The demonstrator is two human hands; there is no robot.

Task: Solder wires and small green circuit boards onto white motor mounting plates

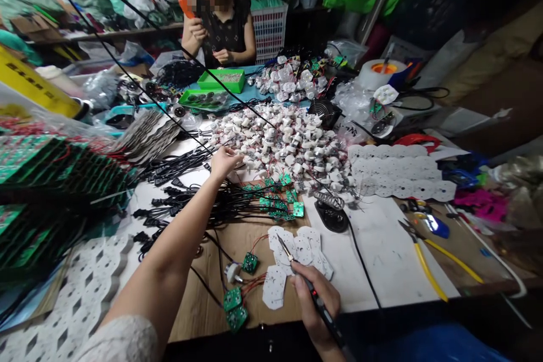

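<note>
My right hand (314,300) is closed around a soldering iron (317,301), its tip over white, scallop-edged boards (302,249) on the cardboard. My left hand (224,162) reaches out to the near-left edge of a heap of small white parts (284,138). Its fingers are curled together; what they pinch, if anything, is hidden. Below that hand lie black cables (212,203) ending in small green circuit boards (278,198). Close to me, more green boards (235,308) are joined by red wires to the white boards, beside a round white part (232,272).
A coiled iron stand (333,212) sits right of the cables. Yellow-handled cutters (424,266) and white board panels (399,172) lie at right. Stacked green boards (63,175) rise at left. Across the table a person (224,28) holds an orange-and-black tool (186,7). A black cord crosses overhead.
</note>
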